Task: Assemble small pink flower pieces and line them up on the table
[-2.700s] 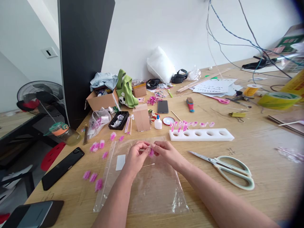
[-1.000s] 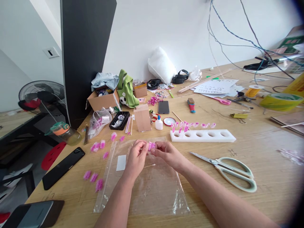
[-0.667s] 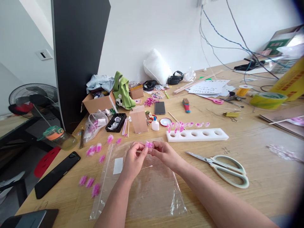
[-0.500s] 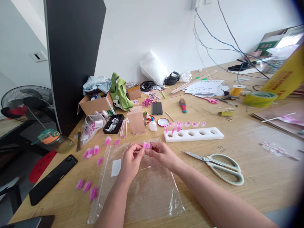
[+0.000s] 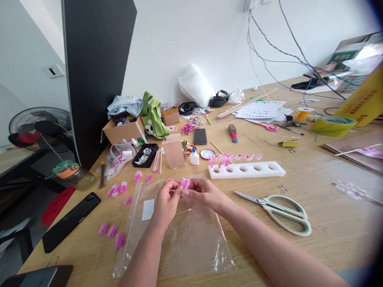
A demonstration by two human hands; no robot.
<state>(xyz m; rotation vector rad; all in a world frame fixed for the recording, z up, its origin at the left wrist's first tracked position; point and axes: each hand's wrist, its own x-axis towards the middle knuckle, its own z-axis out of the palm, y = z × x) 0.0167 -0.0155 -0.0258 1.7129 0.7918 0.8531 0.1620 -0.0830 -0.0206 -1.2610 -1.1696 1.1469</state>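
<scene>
Between my fingertips is a small pink fluffy piece (image 5: 185, 183), its exact kind too small to make out. My left hand (image 5: 168, 199) pinches it from the left, and my right hand (image 5: 205, 193) closes on it from the right. Both hands are above a clear zip bag (image 5: 194, 247) lying flat. On the bag are a cotton swab (image 5: 184, 211) and a white paper slip (image 5: 147, 210). Similar pink pieces (image 5: 112, 231) lie in loose groups to the left. Behind my right hand stands a white block with round holes (image 5: 249, 170), pink bits along its back edge.
Scissors (image 5: 278, 209) lie right of my forearm. A black phone (image 5: 72, 221) rests near the left table edge. Further back are a glue bottle (image 5: 194, 157), a cardboard piece (image 5: 173, 151), a black tray (image 5: 145, 155) and a brush (image 5: 232, 133). Tape (image 5: 332, 126) sits at right.
The pink piece has turned slightly between my fingertips. Both hands keep their hold. The whole view has shifted a little, so the table things appear slightly further right.
</scene>
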